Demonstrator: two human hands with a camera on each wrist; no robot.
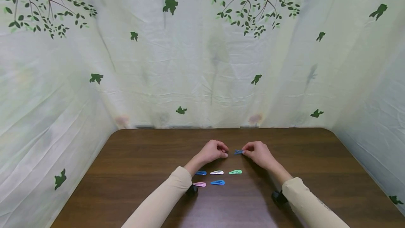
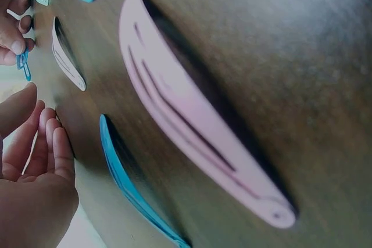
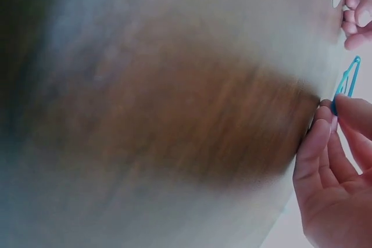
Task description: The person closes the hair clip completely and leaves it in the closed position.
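My right hand (image 1: pixel 257 153) pinches a blue snap hair clip (image 1: pixel 238 152) between thumb and fingers, above the far part of the table. In the right wrist view, the two arms of this hair clip (image 3: pixel 349 78) stand apart, pointing towards the other hand. Just left of the clip, my left hand (image 1: pixel 214 150) has its fingers loosely bent, and the left wrist view shows a gap between its thumb and fingers with nothing held. Nearer on the table lie a blue clip (image 1: pixel 200 173), a white clip (image 1: pixel 216 172) and a green clip (image 1: pixel 235 172) in a row.
A pink clip (image 1: pixel 199 184) and another blue clip (image 1: pixel 217 182) form a nearer row, the pink one beside the left wrist. The brown wooden table (image 1: pixel 142 164) meets a pale leaf-patterned curtain (image 1: pixel 190 62) at its back edge.
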